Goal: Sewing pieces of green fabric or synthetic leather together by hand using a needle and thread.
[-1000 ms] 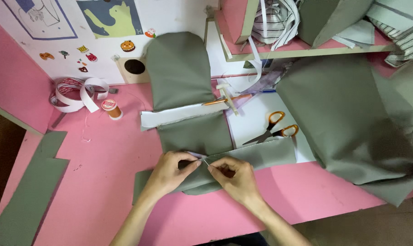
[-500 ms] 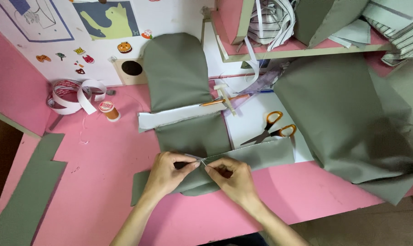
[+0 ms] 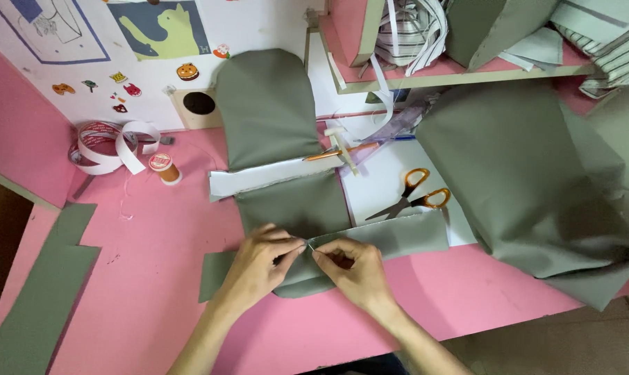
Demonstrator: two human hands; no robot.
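Two hands pinching a green fabric strip on a pink table.
Left hand [image 3: 259,267] and right hand [image 3: 353,271] meet fingertip to fingertip, clamped on the green fabric strip [image 3: 398,236] lying across the pink table [image 3: 155,278], scissors [image 3: 412,198] nearby.

— We see matt, smooth-woven olive cloth in the long fabric piece [image 3: 280,132] and the strip [image 3: 391,239] under both hands.

— And we read the table [image 3: 148,278] as matt pink board. The scissors [image 3: 412,198] show dull metal blades and glossy orange plastic handles.

— We'd add the thread spool [image 3: 164,167], its orange thread faintly shiny, and the paper tape roll [image 3: 110,147], white and smooth.
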